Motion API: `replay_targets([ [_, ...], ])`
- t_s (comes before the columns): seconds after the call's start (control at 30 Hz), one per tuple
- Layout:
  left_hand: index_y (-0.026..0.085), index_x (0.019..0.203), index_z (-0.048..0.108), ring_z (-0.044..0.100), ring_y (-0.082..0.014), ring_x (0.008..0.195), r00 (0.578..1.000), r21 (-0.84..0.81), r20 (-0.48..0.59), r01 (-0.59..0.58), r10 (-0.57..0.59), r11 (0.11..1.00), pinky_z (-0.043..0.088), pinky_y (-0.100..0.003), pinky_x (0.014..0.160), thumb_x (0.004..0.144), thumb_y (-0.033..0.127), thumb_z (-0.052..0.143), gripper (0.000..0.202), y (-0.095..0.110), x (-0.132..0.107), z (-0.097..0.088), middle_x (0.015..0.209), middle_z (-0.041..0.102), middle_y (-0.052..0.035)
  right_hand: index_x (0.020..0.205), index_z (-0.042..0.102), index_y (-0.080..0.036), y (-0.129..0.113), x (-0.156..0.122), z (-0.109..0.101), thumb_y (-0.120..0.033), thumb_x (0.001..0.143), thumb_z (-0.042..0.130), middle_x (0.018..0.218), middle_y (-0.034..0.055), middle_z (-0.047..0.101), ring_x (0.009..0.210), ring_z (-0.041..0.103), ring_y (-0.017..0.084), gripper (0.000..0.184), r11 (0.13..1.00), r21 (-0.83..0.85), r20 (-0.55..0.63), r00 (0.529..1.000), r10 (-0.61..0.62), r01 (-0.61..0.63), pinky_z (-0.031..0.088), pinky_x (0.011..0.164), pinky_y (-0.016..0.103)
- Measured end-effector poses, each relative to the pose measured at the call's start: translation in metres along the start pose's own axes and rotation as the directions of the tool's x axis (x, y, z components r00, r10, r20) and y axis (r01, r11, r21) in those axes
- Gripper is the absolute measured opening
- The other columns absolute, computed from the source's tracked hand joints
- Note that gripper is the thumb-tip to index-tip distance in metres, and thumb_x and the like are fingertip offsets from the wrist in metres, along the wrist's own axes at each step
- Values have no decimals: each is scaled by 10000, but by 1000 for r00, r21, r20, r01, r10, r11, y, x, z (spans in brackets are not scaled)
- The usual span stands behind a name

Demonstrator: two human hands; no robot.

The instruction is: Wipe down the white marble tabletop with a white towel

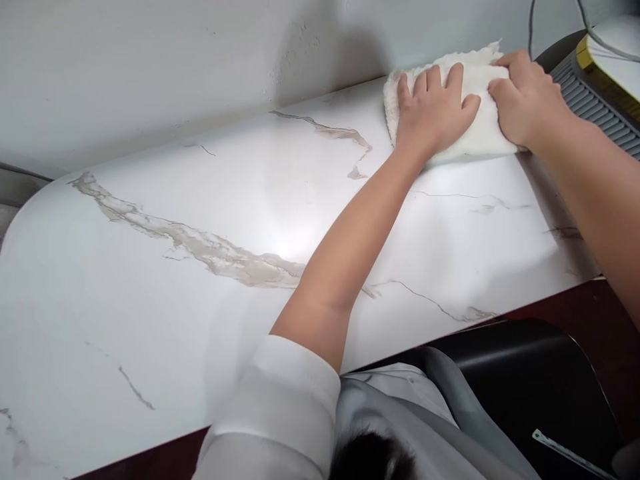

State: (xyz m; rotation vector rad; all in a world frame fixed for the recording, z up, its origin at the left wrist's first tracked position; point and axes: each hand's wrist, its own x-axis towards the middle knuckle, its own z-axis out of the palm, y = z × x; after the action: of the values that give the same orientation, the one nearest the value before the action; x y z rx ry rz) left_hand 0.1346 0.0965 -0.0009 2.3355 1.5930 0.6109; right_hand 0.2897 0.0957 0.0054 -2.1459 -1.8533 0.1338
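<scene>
below the near edge of the worktop (150, 300), a white sleeve (273, 407) and a grey garment (430, 427) fill the lower middle. to their right stands a black seat (540, 373) with a rounded corner; a pale green patterned strip (570, 455) shows in front of it. a dark red surface (613, 340) shows beyond the seat and below the worktop's near edge.

the worktop is white with grey-brown marble veining, the broadest vein slanting from its rounded far left corner toward the middle. the bare left forearm (333, 267) reaches across it from the near edge; the right forearm (595, 173) comes in over the right end.

near the far right corner of the worktop lies a white fleecy cloth (477, 137), ragged along its left and far edges. the left hand (437, 110) is laid on its left part, grip open, fingers spread and thumb out. the right hand (533, 103) is bent over its right end, thumb on the fabric; whether that grip is closed on the cloth i cannot tell.

just beyond the right hand sits a grey ribbed housing (595, 93) with yellow trim, and a thin grey cable (591, 33) loops above it. along the worktop's far edge rises a pale wall (150, 60), shadowed behind the cloth.
</scene>
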Motion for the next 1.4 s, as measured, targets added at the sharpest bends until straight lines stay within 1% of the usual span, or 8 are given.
replay_targets([
  [0.13,207,1412,445,293,-250,1427,998,-19,18,-59,59,998,61,-497,1252,1006,312,380,424,18,-32,1,1509,438,-75,1371,397,-442,14,-45,-11,-480,966,289,1397,101,480,1276,458,399,421,999,-11,8,999,53,-53,338,1095,645],
  [0.23,169,1403,470,328,-264,1417,993,-13,-4,-117,117,993,97,-516,1242,1003,307,387,431,31,-65,1,1496,456,-112,1438,374,-304,20,-86,-21,-411,976,318,1426,141,455,1334,430,386,478,997,-45,32,998,57,-56,335,1100,635],
  [0.33,187,1415,475,332,-271,1431,991,38,-17,-134,135,990,127,-502,1242,1001,321,394,443,44,-99,0,1505,454,-96,1458,373,-202,25,-125,-28,-359,957,344,1435,167,449,1366,410,361,526,998,-65,37,999,26,-24,351,1099,608],
  [0.57,222,1399,519,350,-275,1436,981,132,-54,-176,184,976,188,-490,1237,994,357,374,450,60,-170,-8,1469,503,-89,1416,450,-198,36,-195,-29,-387,872,352,1439,148,481,1363,437,311,584,996,-30,-65,995,-80,78,394,1119,534],
  [0.8,187,1431,493,374,-252,1422,981,127,-71,-171,180,977,194,-509,1240,986,352,365,491,57,-214,-19,1477,491,-112,1499,304,-373,16,-243,-31,-434,977,187,1638,59,108,1506,-5,357,538,943,-219,-149,946,-287,251,-33,1080,799],
  [0.93,185,1447,481,354,-266,1440,989,107,-36,-142,147,984,193,-508,1243,983,344,380,500,50,-225,-29,1503,466,-115,1575,152,-298,2,-243,-33,-358,965,199,1593,71,277,1507,138,249,614,875,-156,-23,884,-468,459,87,1216,627],
  [1.1,220,1451,469,339,-273,1450,994,85,2,-106,106,991,163,-508,1250,988,349,394,486,39,-228,-38,1529,442,-90,1456,429,-136,-19,-223,-29,-363,937,227,1490,144,441,1449,331,253,602,901,-74,92,902,-421,428,206,1231,518],
  [1.4,228,1433,461,294,-248,1473,999,-18,20,42,-41,999,94,-484,1262,999,325,380,452,-7,-173,-46,1537,431,-54,1251,631,-169,-75,-157,-3,-274,911,389,1196,80,677,1139,600,292,431,907,-41,-92,902,-421,419,363,1128,514],
])
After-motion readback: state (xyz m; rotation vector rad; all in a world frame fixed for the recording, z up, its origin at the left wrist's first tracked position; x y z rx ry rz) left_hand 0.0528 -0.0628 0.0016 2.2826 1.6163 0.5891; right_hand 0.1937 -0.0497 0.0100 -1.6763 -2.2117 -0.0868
